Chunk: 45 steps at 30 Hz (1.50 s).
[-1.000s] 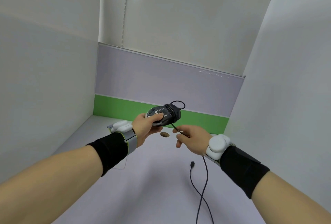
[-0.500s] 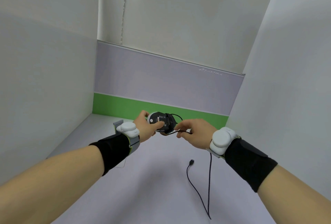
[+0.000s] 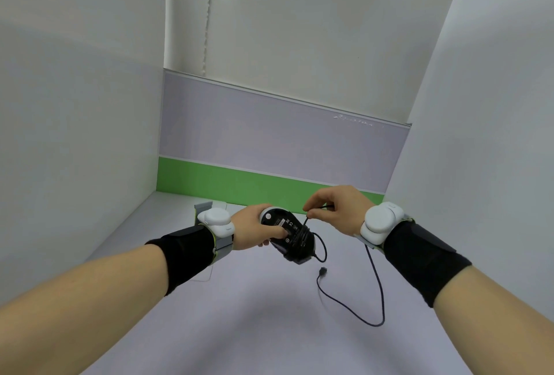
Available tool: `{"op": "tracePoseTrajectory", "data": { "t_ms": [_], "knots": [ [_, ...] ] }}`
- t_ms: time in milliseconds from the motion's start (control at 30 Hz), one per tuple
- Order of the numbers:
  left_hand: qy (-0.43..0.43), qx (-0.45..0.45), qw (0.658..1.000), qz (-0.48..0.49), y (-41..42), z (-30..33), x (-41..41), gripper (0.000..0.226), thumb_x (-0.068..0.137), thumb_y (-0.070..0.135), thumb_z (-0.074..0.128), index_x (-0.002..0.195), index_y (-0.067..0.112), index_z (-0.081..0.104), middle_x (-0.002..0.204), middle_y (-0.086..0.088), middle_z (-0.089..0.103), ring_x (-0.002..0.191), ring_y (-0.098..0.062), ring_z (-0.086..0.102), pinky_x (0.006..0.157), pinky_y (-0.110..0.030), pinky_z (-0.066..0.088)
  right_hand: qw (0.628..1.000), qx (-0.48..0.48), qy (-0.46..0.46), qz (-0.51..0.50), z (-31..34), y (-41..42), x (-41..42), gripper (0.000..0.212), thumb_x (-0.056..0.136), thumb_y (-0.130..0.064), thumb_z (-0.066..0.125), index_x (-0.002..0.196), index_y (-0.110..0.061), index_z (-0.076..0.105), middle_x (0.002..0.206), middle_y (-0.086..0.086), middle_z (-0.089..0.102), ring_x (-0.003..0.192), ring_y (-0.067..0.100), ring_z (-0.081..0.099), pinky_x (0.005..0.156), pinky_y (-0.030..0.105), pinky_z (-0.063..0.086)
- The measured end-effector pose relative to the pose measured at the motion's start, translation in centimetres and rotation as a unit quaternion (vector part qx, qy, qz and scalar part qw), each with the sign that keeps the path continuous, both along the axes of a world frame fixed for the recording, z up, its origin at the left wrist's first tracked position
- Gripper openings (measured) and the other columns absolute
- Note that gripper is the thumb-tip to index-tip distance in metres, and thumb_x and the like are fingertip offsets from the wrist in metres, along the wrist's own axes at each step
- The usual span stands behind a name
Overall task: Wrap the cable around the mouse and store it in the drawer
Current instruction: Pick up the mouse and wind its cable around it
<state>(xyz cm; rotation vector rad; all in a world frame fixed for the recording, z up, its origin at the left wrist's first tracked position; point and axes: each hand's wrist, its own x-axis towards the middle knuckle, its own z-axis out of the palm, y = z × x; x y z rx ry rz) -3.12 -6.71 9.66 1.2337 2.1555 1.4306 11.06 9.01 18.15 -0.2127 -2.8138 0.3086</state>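
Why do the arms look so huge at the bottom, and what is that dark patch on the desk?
Head view: the wide-angle lens stretches the forearms near the lower corners and bends the walls. The dark patch on the desk is a soft shadow, apparently the person's own under even overhead light. The mouse, cable and both hands, left hand and right hand, look reasonably sharp; no glare.

pale desk [image 3: 269, 329], green-banded back partition [image 3: 239, 182], white side walls [image 3: 75, 134]

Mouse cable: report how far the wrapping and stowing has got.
Done: several turns sit around the mouse, held underside up in the left hand. In hand: the right hand pinches the cable just above the mouse. Left: the slack and plug lying on the desk remain unwound; no drawer is visible.
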Motion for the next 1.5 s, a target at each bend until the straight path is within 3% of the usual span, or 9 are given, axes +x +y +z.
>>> {"op": "tracePoseTrajectory", "data": {
  "t_ms": [300, 433, 500, 667, 800, 933, 1133, 1333, 1500],
  "knots": [
    [-0.288, 0.085, 0.947, -0.117, -1.0, 0.2, 0.4, 0.030, 0.069, 0.015, 0.070, 0.096, 0.003, 0.061, 0.070, -0.012, 0.065, 0.054, -0.022, 0.054, 0.049, -0.026, 0.047, 0.995, -0.079, 0.046, -0.031, -1.7, 1.2, 0.3, 0.012, 0.090, -0.034, 0.064, 0.088, -0.029, 0.074, 0.074, -0.019, 0.072, 0.047, -0.002, 0.047, 0.050, 0.011, 0.035],
    [-0.366, 0.134, 0.909, -0.144, -1.4, 1.0, 0.5, 0.025, 0.073, 0.016, 0.068, 0.093, 0.001, 0.061, 0.068, -0.012, 0.066, 0.053, -0.022, 0.057, 0.053, -0.025, 0.051, 0.989, -0.130, 0.028, -0.062, -2.4, 0.6, 0.4, 0.029, 0.098, -0.021, 0.048, 0.075, -0.027, 0.066, 0.048, -0.025, 0.060, 0.040, 0.001, 0.044, 0.040, 0.010, 0.031],
    [-0.402, 0.167, 0.888, -0.149, -1.3, 1.3, 0.6, 0.025, 0.076, 0.014, 0.067, 0.097, 0.000, 0.062, 0.072, -0.013, 0.066, 0.056, -0.022, 0.059, 0.056, -0.026, 0.054, 0.991, -0.114, 0.003, -0.065, -2.9, -0.1, 0.3, 0.034, 0.100, -0.027, 0.042, 0.073, -0.030, 0.063, 0.053, -0.019, 0.065, 0.042, 0.007, 0.041, 0.045, 0.020, 0.035],
    [-0.443, 0.236, 0.856, -0.127, -0.5, 2.0, 0.6, 0.023, 0.082, 0.017, 0.062, 0.095, -0.002, 0.063, 0.079, -0.016, 0.063, 0.059, -0.024, 0.062, 0.060, -0.027, 0.057, 0.996, -0.063, -0.027, -0.054, -4.2, -1.4, -0.3, 0.032, 0.100, -0.044, 0.035, 0.104, -0.031, 0.064, 0.070, -0.006, 0.075, 0.060, 0.011, 0.059, 0.070, 0.034, 0.049],
    [-0.445, 0.263, 0.852, -0.089, -0.3, 1.8, -0.1, 0.018, 0.090, 0.014, 0.058, 0.097, -0.002, 0.064, 0.084, -0.018, 0.066, 0.063, -0.024, 0.068, 0.067, -0.029, 0.061, 0.998, -0.038, -0.033, -0.044, -4.3, -2.1, -0.6, 0.030, 0.100, -0.040, 0.036, 0.106, -0.025, 0.061, 0.055, -0.010, 0.065, 0.047, -0.002, 0.053, 0.061, 0.026, 0.044],
    [-0.445, 0.313, 0.839, -0.026, -0.1, 1.5, -1.2, 0.017, 0.091, 0.008, 0.060, 0.101, -0.005, 0.062, 0.087, -0.017, 0.067, 0.067, -0.026, 0.069, 0.068, -0.029, 0.062, 0.998, 0.015, -0.053, -0.037, -4.6, -2.5, -0.7, 0.030, 0.099, -0.044, 0.034, 0.101, -0.026, 0.058, 0.064, 0.002, 0.067, 0.068, 0.022, 0.063, 0.071, 0.037, 0.052],
    [-0.354, 0.248, 0.899, 0.063, 0.1, -0.3, -2.3, 0.035, 0.087, 0.009, 0.067, 0.117, -0.007, 0.059, 0.098, -0.019, 0.066, 0.074, -0.027, 0.066, 0.065, -0.028, 0.061, 0.994, 0.069, -0.075, -0.041, -4.4, -3.0, -0.9, 0.026, 0.097, -0.037, 0.042, 0.103, -0.026, 0.065, 0.074, -0.006, 0.058, 0.078, 0.026, 0.060, 0.073, 0.038, 0.053],
    [-0.228, 0.169, 0.953, 0.104, -0.1, -1.2, -2.9, 0.034, 0.084, 0.017, 0.071, 0.114, 0.003, 0.063, 0.097, -0.016, 0.071, 0.065, -0.022, 0.068, 0.079, -0.037, 0.061, 0.994, 0.080, -0.066, -0.031, -3.4, -3.4, -0.5, 0.026, 0.095, -0.038, 0.048, 0.110, -0.028, 0.068, 0.064, -0.015, 0.052, 0.073, 0.017, 0.053, 0.067, 0.029, 0.045],
    [-0.129, 0.094, 0.977, 0.144, -0.4, -1.1, -2.1, 0.043, 0.078, 0.028, 0.076, 0.112, 0.014, 0.053, 0.095, -0.008, 0.071, 0.066, -0.023, 0.070, 0.069, -0.032, 0.061, 0.992, 0.102, -0.059, -0.031, -2.4, -3.5, -0.2, 0.026, 0.091, -0.035, 0.050, 0.109, -0.037, 0.068, 0.091, -0.012, 0.071, 0.078, 0.013, 0.055, 0.070, 0.026, 0.047]
  ]
}}
